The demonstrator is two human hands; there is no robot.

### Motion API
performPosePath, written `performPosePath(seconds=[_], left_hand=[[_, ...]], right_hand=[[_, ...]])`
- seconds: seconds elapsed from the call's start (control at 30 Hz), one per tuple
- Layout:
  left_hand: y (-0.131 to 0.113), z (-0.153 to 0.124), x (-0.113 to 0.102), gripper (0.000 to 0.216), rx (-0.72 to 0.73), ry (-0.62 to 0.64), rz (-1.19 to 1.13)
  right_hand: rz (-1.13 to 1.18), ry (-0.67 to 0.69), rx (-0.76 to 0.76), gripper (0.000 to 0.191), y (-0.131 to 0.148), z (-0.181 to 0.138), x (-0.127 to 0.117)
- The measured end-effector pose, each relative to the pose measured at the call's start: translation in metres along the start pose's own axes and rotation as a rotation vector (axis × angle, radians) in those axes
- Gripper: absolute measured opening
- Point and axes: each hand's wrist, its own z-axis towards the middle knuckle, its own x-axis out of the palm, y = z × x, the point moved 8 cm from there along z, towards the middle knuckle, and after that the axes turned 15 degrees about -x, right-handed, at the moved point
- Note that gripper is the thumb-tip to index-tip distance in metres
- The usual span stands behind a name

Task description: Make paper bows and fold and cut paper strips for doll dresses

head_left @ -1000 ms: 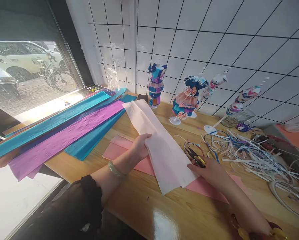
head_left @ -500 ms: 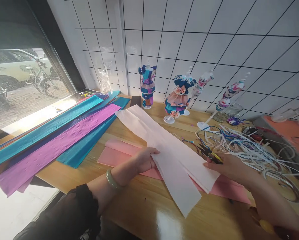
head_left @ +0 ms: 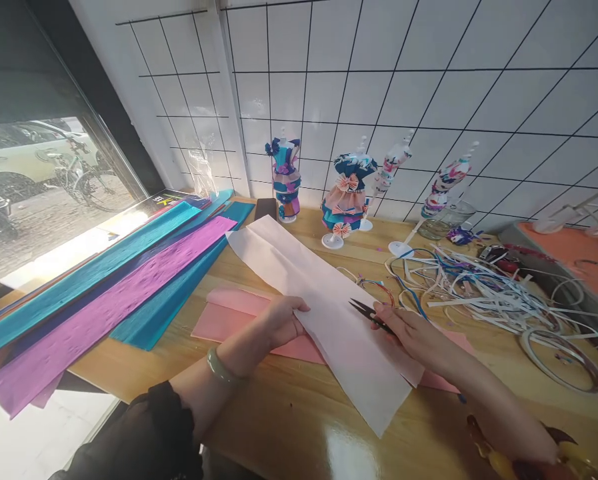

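Observation:
My left hand (head_left: 285, 320) pinches the near edge of a long pale pink crepe paper sheet (head_left: 323, 293), thumb on top and fingers beneath. My right hand (head_left: 403, 330) is closed around small dark-bladed scissors (head_left: 366, 311), their tips pointing left over the sheet. The handles are mostly hidden in the palm. Under the pale sheet lies a deeper pink strip of paper (head_left: 229, 313), showing at both sides. The pale sheet slants from the back left to the table's front, its lower end lying near the front edge.
Purple paper (head_left: 129, 300) and teal paper (head_left: 169, 227) strips lie at the left. Small dressed mannequins, one in a layered dress (head_left: 346, 200), stand along the tiled wall (head_left: 289, 93). A tangle of thin strips (head_left: 489, 287) and an orange-topped box (head_left: 563, 247) are at the right.
My right hand has moved left with the scissors, from the sheet's right edge to over its middle. The sheet's split lower end now looks laid together. My left hand keeps its grip.

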Motion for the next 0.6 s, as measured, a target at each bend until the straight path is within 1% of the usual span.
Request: performPosePath(seconds=[0.07,0.17,0.27,0.37,0.43,0.53,0.6], left_hand=[[0.000,0.001,0.000,0.045,0.021,0.001,0.021],[0.000,0.002,0.000,0.045,0.050,-0.011,0.050],[0.000,0.002,0.002,0.045,0.066,-0.013,0.073],[-0.001,-0.001,0.007,0.051,0.078,-0.005,0.078],[-0.001,-0.003,0.012,0.053,0.065,0.036,0.090],[0.002,-0.004,0.021,0.043,0.018,0.129,0.106],[0.003,-0.004,0.022,0.034,-0.002,0.149,0.098]], right_hand=[[-0.017,0.037,0.015,0.051,0.000,-0.001,0.006],[-0.031,0.040,0.014,0.052,0.005,-0.002,0.006],[0.050,0.036,0.014,0.053,0.010,-0.003,0.007],[0.126,0.054,0.029,0.057,0.011,-0.004,0.014],[0.156,0.060,0.040,0.060,0.010,-0.005,0.019],[0.172,0.059,0.030,0.060,0.009,-0.004,0.025],[0.181,0.057,0.003,0.058,0.009,-0.002,0.027]])
